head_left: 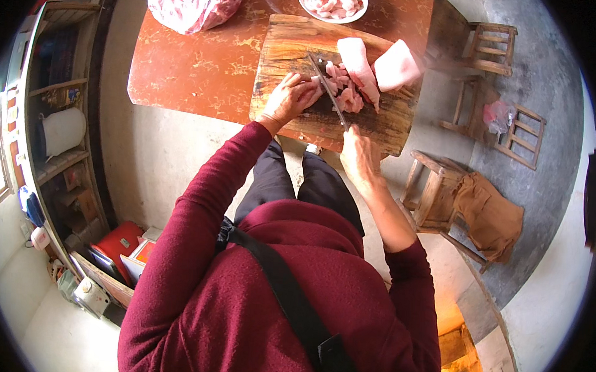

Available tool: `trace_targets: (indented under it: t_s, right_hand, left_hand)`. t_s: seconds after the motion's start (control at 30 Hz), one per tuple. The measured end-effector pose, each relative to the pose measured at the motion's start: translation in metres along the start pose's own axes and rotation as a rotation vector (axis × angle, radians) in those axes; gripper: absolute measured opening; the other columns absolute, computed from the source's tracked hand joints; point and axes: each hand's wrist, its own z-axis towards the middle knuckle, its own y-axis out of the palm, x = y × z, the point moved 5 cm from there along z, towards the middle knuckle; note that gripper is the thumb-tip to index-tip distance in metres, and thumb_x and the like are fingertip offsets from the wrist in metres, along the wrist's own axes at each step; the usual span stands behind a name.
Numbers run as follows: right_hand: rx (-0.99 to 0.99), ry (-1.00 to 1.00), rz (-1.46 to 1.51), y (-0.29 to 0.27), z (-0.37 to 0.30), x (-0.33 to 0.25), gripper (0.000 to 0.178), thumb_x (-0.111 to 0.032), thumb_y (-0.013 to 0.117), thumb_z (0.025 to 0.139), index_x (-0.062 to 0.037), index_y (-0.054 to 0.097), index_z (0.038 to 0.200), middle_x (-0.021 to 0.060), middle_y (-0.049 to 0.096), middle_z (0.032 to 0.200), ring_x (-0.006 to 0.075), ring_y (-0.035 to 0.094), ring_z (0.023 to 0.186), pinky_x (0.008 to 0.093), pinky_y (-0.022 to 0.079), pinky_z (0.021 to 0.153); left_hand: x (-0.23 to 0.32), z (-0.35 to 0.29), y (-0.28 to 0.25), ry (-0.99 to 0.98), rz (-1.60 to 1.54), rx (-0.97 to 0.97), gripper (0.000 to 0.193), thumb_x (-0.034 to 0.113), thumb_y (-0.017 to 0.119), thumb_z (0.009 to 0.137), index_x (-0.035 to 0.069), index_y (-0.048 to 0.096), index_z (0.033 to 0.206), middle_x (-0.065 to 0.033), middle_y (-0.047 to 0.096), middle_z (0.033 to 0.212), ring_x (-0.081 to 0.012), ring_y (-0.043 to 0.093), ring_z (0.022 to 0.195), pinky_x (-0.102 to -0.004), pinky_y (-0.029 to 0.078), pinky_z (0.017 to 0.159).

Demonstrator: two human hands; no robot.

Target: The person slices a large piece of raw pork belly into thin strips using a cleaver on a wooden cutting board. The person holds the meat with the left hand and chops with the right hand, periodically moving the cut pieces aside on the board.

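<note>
On the worn wooden cutting board (297, 43), my right hand (360, 152) grips the handle of a kitchen knife (329, 91), its blade slanting away to the far left. Left of the blade, my left hand (287, 100) presses a piece of raw meat (308, 95) against the board, fingers curled over it. Cut pieces of pink meat (348, 98) lie just right of the blade. Farther right rest two big slabs with pale skin: a long slab (358, 62) and a blocky slab (396, 66). The knife's lower edge is hard to make out.
The board sits at the near edge of a reddish table (177, 68). A plastic bag of meat (196, 5) and a white bowl of meat pieces (332, 3) stand at the back. Wooden chairs (434, 192), one with a brown cloth (489, 214), are to the right; shelves (63, 83) line the left.
</note>
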Motion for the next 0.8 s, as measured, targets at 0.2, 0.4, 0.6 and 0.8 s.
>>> trace_targets:
  t_s: [0.2,0.4,0.6,0.8]
  right_hand:
    - [0.293,-0.154,-0.01,-0.002,0.073,-0.042,0.01,-0.009,0.051,0.079,-0.0012,0.054,0.085,0.0204,0.062,0.072,0.0368,0.062,0.071,0.0443,0.048,0.063]
    - [0.237,-0.127,0.061,0.002,0.06,-0.013,0.013,-0.005,0.047,0.081,-0.0001,0.051,0.092,0.0225,0.063,0.079,0.0379,0.061,0.072,0.0467,0.048,0.062]
    - [0.066,-0.051,0.001,-0.009,0.017,-0.007,0.009,-0.004,0.045,0.081,0.0027,0.049,0.086,0.0239,0.058,0.061,0.0382,0.062,0.06,0.0454,0.049,0.053]
    - [-0.067,0.009,-0.043,-0.004,-0.022,-0.004,0.008,-0.002,0.046,0.078,0.0025,0.048,0.084,0.0242,0.059,0.062,0.0388,0.062,0.063,0.046,0.05,0.058]
  left_hand:
    - [0.006,0.002,0.001,0.046,0.015,-0.014,0.015,0.011,0.062,0.076,0.005,0.063,0.089,-0.0082,0.058,0.089,-0.0268,0.054,0.084,-0.0341,0.046,0.076]
    - [-0.001,-0.002,0.0,0.013,0.002,-0.026,0.014,0.011,0.061,0.076,0.003,0.063,0.088,-0.009,0.058,0.089,-0.0276,0.054,0.085,-0.0346,0.045,0.077]
    - [-0.002,-0.001,0.002,0.014,0.033,0.005,0.014,0.012,0.063,0.075,0.004,0.063,0.086,-0.0085,0.058,0.085,-0.0274,0.054,0.082,-0.0336,0.046,0.074]
    - [0.005,0.004,-0.002,0.031,0.058,-0.037,0.015,0.013,0.066,0.073,0.005,0.063,0.085,-0.0082,0.057,0.083,-0.0272,0.053,0.079,-0.034,0.046,0.073]
